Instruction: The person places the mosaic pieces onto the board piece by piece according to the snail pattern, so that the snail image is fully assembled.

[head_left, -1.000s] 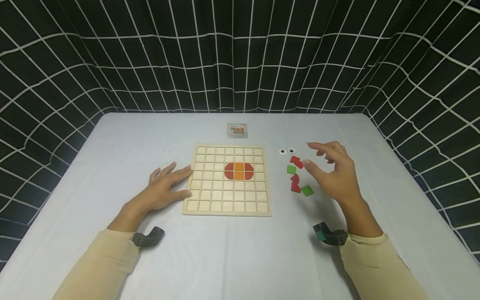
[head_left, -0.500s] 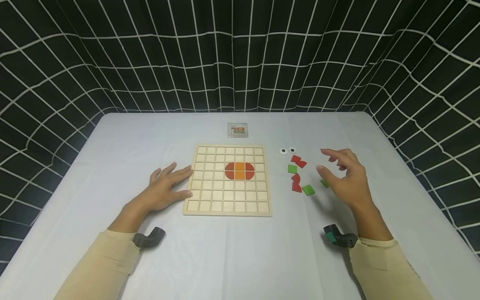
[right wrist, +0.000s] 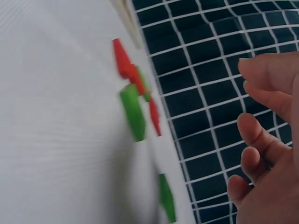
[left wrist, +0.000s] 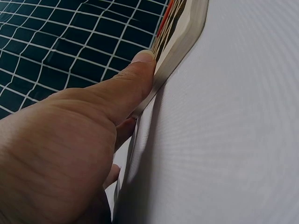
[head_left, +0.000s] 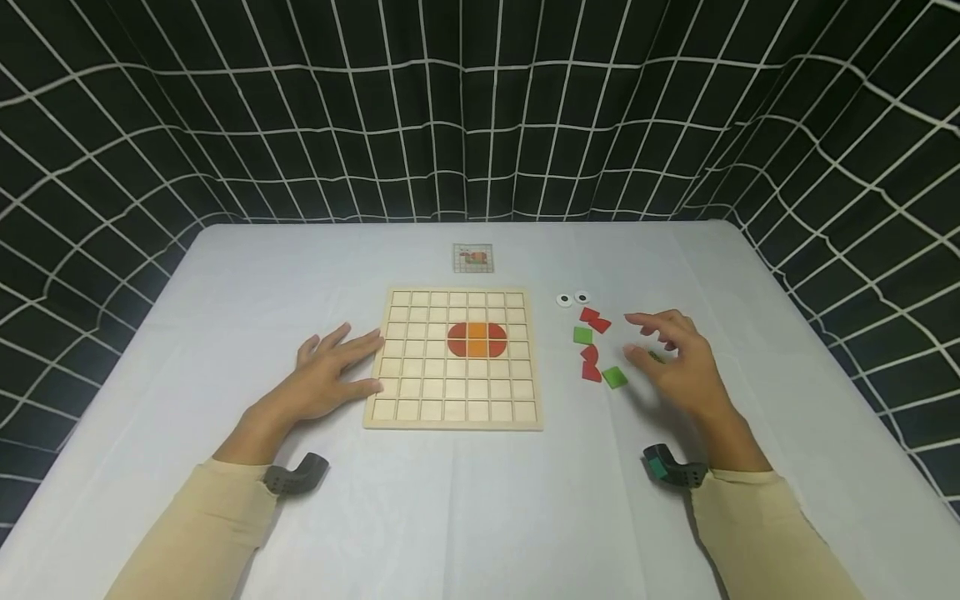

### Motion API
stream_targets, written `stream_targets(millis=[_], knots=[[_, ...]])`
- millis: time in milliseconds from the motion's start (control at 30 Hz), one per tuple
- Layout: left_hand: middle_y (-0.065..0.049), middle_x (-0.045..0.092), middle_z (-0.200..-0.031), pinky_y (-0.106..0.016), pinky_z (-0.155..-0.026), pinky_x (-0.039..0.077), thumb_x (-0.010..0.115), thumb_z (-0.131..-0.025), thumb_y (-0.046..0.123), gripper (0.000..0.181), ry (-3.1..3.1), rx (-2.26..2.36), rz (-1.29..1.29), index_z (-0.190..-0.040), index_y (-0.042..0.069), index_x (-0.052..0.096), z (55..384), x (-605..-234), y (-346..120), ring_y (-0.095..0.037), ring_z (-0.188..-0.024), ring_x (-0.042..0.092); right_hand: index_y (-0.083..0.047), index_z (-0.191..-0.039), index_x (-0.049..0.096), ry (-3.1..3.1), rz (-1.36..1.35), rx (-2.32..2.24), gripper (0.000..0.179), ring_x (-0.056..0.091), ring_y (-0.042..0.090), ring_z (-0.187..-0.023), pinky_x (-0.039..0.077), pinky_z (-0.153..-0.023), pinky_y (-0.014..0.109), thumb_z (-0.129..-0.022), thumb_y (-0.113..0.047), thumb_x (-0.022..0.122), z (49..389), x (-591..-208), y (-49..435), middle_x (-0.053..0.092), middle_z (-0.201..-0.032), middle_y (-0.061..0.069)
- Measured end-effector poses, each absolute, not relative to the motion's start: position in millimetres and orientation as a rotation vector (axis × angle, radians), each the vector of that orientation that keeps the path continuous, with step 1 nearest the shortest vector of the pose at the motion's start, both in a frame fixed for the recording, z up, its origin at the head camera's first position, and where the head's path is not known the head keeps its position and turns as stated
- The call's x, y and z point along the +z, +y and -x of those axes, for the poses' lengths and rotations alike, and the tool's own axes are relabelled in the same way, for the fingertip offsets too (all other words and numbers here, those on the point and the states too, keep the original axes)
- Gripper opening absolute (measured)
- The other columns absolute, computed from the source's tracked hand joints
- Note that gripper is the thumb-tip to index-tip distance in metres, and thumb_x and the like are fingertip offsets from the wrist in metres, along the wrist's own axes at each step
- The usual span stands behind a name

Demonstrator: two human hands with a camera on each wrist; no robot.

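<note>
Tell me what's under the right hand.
In the head view, part of a green tile shows between the thumb and fingers of the right hand. The hand covers the rest of the tile and whatever else may lie beneath it.

See no readable word, brand, number or sign in any view. Find on the small card, farther out than the left hand and to its right, a gridded picture, too small to tell any lettering. Find on the dark wrist device, just behind the right hand, a teal patch, likewise unreadable.
</note>
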State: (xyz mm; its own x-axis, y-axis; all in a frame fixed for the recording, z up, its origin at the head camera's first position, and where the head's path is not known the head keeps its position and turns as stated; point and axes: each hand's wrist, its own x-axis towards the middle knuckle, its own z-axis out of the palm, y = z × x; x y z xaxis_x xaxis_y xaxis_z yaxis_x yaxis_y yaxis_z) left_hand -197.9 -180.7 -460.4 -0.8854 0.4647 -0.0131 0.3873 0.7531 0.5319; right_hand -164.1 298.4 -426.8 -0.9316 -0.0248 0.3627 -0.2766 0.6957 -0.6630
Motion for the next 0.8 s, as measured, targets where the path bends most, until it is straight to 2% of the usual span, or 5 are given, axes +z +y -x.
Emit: stream_targets(millis=[133,333,667,800], knots=[[-0.003,0.032,-0.154,-0.058,-0.109,-0.008,0.067,-0.089,0.045,0.07,2.8,0.805,-0.689,-0.147,0.015,0.043,198,-460,-181,-0.035,-0.144,0.006,-0.005,-0.119,0.067,-2.609,-0.34,1.021,0.036,0.047,0.03,-0.098,0.039,-0.075,0.045,-0.083,-0.001,0.072,169,-438,294,0.058,-0.098,0.013],[-0.002,0.031,-0.154,-0.058,-0.109,-0.01,0.065,-0.088,0.05,0.072,2.801,0.793,-0.68,-0.148,0.016,0.042,199,-462,-181,-0.035,-0.144,0.005,-0.003,-0.115,0.069,-2.644,-0.357,0.952,0.032,0.046,0.029,-0.092,0.039,-0.068,0.041,-0.083,0.0,0.072,175,-448,289,0.059,-0.094,0.01],[-0.003,0.031,-0.154,-0.059,-0.108,-0.009,0.065,-0.088,0.049,0.072,2.804,0.786,-0.684,-0.147,0.015,0.042,199,-461,-182,-0.036,-0.144,0.005,-0.007,-0.117,0.068,-2.849,-0.203,0.874,0.032,0.046,0.031,-0.099,0.044,-0.075,0.047,-0.086,-0.013,0.069,176,-454,280,0.057,-0.102,0.013],[-0.003,0.032,-0.154,-0.059,-0.108,-0.009,0.065,-0.088,0.05,0.072,2.808,0.786,-0.69,-0.147,0.015,0.042,199,-461,-182,-0.036,-0.144,0.006,-0.009,-0.115,0.069,-2.889,-0.17,0.802,0.032,0.046,0.033,-0.099,0.044,-0.076,0.05,-0.084,-0.014,0.07,176,-455,276,0.058,-0.102,0.014]])
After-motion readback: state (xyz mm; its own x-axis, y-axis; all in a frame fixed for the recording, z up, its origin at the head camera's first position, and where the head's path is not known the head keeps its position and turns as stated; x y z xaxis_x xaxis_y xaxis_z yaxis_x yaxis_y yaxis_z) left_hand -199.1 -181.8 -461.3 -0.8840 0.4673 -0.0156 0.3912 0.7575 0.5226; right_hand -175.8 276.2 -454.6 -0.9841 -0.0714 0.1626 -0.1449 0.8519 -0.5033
